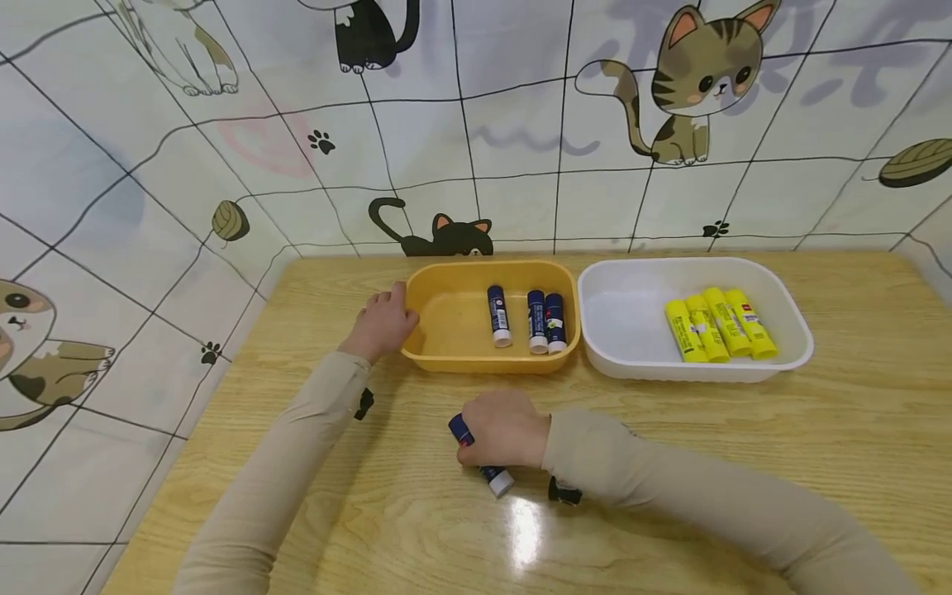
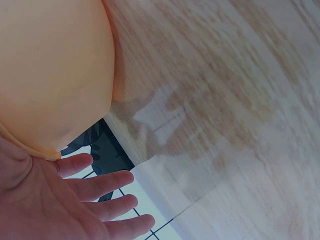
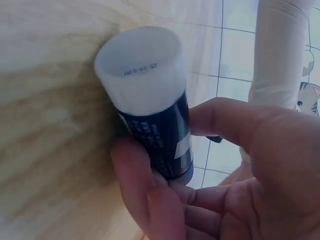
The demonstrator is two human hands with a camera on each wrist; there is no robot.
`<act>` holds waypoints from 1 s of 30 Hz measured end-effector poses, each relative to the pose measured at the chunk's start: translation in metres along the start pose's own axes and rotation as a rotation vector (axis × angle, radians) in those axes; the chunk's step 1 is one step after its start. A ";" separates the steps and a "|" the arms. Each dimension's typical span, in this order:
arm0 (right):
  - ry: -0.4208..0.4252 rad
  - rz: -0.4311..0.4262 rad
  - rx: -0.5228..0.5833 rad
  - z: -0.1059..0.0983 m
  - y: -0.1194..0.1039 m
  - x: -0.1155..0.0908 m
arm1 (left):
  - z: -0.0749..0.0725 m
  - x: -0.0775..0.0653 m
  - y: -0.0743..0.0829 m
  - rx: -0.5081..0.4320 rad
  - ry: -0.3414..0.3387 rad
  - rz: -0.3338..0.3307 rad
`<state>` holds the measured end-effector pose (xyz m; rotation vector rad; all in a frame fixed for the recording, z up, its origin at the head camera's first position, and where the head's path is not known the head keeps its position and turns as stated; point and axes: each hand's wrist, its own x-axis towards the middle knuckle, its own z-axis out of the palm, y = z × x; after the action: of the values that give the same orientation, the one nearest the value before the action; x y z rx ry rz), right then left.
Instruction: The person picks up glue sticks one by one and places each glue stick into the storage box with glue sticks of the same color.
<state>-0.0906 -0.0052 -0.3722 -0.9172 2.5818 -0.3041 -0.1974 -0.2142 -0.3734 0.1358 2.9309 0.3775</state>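
Note:
A dark blue glue stick (image 3: 160,135) with a white base is pinched between the thumb and fingers of my right hand (image 1: 506,430), low over the table in front of the bins. Its blue cap and white end show on either side of the hand in the head view. My left hand (image 1: 383,322) rests against the left rim of the orange bin (image 1: 446,364). In the left wrist view its fingers (image 2: 107,182) extend fairly straight beside the bin; the thumb is mostly hidden there. Inside the orange bin lie three blue glue sticks (image 1: 499,316), toward its right half.
To the right of the orange bin stands a white bin (image 1: 625,359), holding several yellow glue sticks (image 1: 714,326) on its right side. Both are on a wooden table (image 1: 402,529). A cat-patterned sheet (image 1: 513,149) rises behind the table and along its left.

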 end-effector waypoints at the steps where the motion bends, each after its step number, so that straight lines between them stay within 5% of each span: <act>1: 0.003 0.001 0.011 -0.002 0.001 0.000 | 0.000 0.000 0.000 -0.002 0.002 0.000; 30: 0.091 0.098 -0.060 -0.096 0.023 -0.010 | -0.001 -0.001 -0.001 -0.012 0.006 -0.007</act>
<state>-0.1368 0.0263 -0.2898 -0.8112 2.7229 -0.2476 -0.1970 -0.2150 -0.3728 0.1229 2.9337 0.3949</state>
